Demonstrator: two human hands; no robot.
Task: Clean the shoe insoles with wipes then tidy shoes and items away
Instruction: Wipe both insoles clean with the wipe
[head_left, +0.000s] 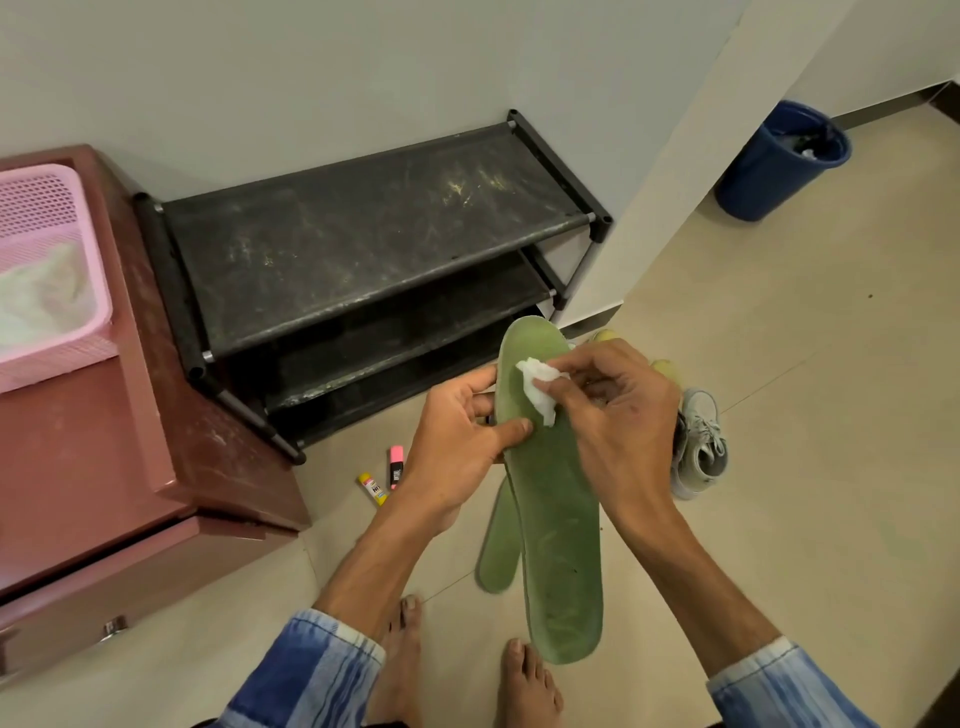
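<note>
My left hand (460, 441) grips a long green insole (558, 519) by its left edge, thumb pressed on its top face. A second green insole (498, 551) shows behind it, lower left; whether my left hand holds it too I cannot tell. My right hand (618, 415) pinches a crumpled white wipe (537, 387) against the upper part of the front insole. A grey shoe with white laces (701, 447) stands on the floor behind my right hand. Yellow-green shoe parts (665, 366) peek out above my right hand.
A black three-tier shoe rack (363, 244) stands against the wall. Left of it is a maroon cabinet (119, 467) bearing a pink basket (78, 270). A pink highlighter (396, 465) and yellow glue stick (373, 487) lie on the tiled floor. A blue bin (774, 166) stands far right.
</note>
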